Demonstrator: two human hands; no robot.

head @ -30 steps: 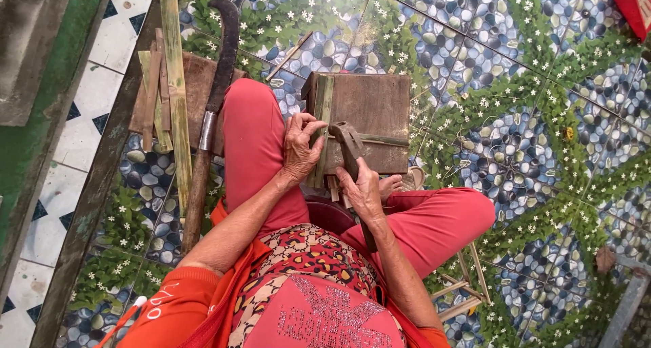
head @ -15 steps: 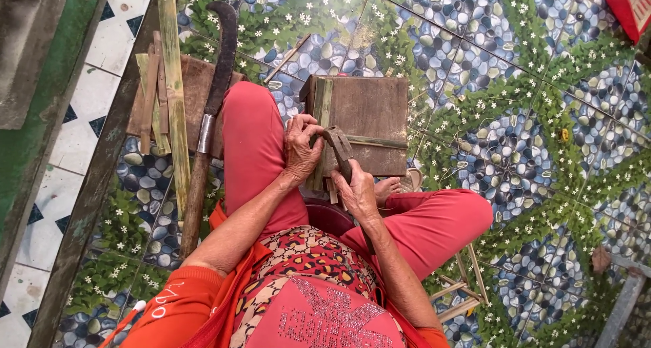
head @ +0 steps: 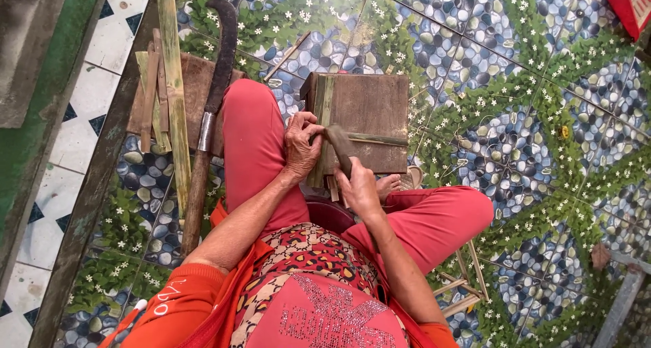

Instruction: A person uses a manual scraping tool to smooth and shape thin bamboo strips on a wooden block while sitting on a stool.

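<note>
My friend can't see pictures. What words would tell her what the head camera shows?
Seen from above, a seated person in red trousers holds a bamboo strip on a wooden block with the left hand, while the right hand grips a dark knife. A long curved blade and more bamboo strips lie on the patterned floor.

A thin green-yellow bamboo strip (head: 324,127) stands lengthwise along the left side of a brown wooden block (head: 369,117), running from the block's far edge down to its near edge, where the left hand (head: 302,146) pinches it. The block is square, worn and dark, resting on the tiled floor just beyond the knees. A dark knife (head: 340,150) lies aslant over the block's near edge, its blade against the strip, gripped by the right hand (head: 358,188).
</note>
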